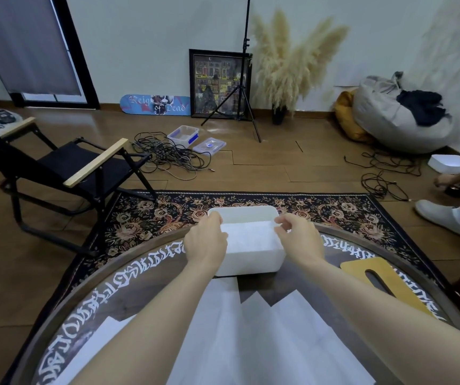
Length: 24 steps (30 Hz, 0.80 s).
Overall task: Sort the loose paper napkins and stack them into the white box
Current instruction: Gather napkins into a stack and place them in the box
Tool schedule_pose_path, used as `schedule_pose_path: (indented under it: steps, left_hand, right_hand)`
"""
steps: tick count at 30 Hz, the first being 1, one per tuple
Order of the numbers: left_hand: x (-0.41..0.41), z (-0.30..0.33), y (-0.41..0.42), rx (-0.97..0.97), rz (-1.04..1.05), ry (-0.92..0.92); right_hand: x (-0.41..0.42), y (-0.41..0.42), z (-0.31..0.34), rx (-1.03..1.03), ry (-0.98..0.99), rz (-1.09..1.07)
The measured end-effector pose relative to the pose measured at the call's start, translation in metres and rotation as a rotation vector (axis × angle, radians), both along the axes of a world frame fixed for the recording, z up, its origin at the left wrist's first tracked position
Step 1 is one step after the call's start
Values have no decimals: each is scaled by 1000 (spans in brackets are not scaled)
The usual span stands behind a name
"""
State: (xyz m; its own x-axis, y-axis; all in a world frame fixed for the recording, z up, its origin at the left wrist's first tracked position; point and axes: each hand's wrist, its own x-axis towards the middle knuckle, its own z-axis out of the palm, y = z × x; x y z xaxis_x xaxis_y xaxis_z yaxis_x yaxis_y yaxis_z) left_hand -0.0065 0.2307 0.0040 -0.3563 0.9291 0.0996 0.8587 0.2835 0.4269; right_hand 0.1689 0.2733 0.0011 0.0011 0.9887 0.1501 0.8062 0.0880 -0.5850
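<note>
Head view, looking down: a round dark worktop (151, 276) with white lettering around its rim stands on a floral rug (145, 215). Loose paper napkins (251, 337) lie spread over its near half, overlapping one another, between the two forearms. At the far edge sits the white box (254, 262), with a stack of white napkins (248, 236) already inside. To the right, apart from the box, lies a tan lid (362, 269) with an oval slot. The left hand (206, 240) rests on the box's left rim, fingers curled over it. The right hand (297, 232) hovers at the right rim, fingers bent and loosely parted, pinching nothing visible.
</note>
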Motion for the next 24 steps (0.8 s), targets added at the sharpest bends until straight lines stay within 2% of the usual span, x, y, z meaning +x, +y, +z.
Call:
schedule_pose_path:
  steps: [2,4,8,15,24]
  left_hand:
    - [1,3,-8,5,-40,21]
    - [1,6,-20,9,-99,69]
    - [5,4,-56,9,-250,230]
    - [10,-4,-120,-97,-303,359]
    - [17,1,-183,-115,-278,322]
  right_hand:
    - [3,-4,2,38,-62,83]
    - [6,-11,3,85,-211,178]
    - [11,-36,1,168,-428,302]
    - [19,-97,-1,73,-455,359]
    - [31,-156,2,62,-477,407]
